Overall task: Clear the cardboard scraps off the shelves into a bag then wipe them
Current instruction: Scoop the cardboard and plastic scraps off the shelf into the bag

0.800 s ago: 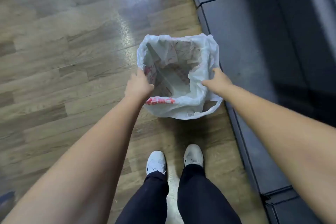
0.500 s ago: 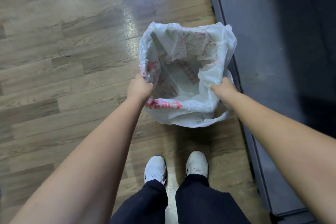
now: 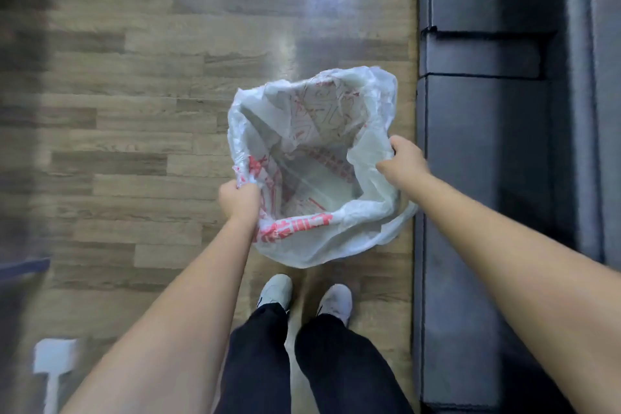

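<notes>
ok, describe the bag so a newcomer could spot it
On the wood-plank floor, beside the dark shelf unit, ahead of the white shoes, is the bag. The left hand and right hand grip its rim, holding it open. It alone is translucent white plastic with red print.

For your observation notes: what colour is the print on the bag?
Red print on a white, see-through bag, clearest in the head view.

- The bag hangs open above the floor, in front of the shoes.
- The left hand grips its left rim, the right hand its right rim.
- The shelves stand to the right of the bag.
</notes>
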Demonstrator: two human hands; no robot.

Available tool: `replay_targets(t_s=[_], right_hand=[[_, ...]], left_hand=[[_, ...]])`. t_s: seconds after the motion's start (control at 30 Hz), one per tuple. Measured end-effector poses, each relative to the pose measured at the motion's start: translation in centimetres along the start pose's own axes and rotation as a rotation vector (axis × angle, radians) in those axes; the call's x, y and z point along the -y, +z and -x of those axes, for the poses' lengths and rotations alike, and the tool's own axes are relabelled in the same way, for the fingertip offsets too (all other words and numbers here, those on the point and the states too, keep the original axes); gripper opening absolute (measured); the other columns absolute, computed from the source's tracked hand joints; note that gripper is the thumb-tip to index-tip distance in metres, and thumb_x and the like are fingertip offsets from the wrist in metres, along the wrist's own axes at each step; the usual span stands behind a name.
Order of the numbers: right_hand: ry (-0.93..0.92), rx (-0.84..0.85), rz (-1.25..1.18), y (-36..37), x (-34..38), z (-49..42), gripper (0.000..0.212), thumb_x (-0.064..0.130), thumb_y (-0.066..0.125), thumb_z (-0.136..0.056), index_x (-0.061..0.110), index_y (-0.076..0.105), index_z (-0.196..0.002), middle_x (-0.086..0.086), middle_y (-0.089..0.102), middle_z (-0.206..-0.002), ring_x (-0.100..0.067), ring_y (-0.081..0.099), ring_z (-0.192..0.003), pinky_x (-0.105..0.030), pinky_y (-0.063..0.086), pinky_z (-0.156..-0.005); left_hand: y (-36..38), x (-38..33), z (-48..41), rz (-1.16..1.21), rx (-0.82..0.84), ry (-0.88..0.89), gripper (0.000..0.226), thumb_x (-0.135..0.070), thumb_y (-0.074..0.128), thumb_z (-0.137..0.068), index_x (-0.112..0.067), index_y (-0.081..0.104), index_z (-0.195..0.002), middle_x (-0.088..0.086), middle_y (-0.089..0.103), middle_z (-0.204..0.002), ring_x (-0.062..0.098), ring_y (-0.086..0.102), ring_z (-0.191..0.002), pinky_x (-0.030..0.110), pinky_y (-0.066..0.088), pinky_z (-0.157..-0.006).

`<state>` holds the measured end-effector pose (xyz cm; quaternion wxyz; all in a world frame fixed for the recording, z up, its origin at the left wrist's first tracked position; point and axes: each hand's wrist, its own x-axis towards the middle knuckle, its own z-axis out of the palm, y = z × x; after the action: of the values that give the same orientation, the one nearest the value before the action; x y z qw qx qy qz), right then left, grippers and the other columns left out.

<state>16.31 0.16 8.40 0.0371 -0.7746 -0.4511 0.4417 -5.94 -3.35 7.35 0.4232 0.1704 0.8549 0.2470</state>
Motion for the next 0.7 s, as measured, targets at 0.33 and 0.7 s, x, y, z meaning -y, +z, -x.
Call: replay_targets(t_s=[0.33, 0.7], right_hand=[[-0.447, 0.095, 0.328, -4.8, 23.0, 6.1, 0.017, 0.008, 0.047, -0.084, 0.008, 0.053, -0.100, -0.008, 0.061, -0.105, -0.031, 0.058, -0.094, -0.031, 0.042, -0.070], [-0.707, 0.251, 0.444, -2.8, 41.5, 8.2, 0.009, 0.004, 0.045, -0.081, 0.008, 0.048, -0.088, -0.004, 0.047, -0.080, -0.024, 0.044, -0.075, -0.028, 0.035, -0.057]], left_hand=[[-15.1, -8.7, 4.9, 0.384, -0.322, -0.213, 0.028, 0.004, 0.039, -0.078, -0.012, 0.044, -0.056, 0.001, 0.047, -0.060, 0.027, 0.048, -0.071, 0.029, 0.038, -0.066], [-26.5, -16.7, 3.0, 0.551, -0.529, -0.266, 0.020, 0.005, 0.039, -0.081, -0.005, 0.047, -0.065, 0.009, 0.050, -0.066, 0.024, 0.046, -0.054, 0.025, 0.036, -0.042]])
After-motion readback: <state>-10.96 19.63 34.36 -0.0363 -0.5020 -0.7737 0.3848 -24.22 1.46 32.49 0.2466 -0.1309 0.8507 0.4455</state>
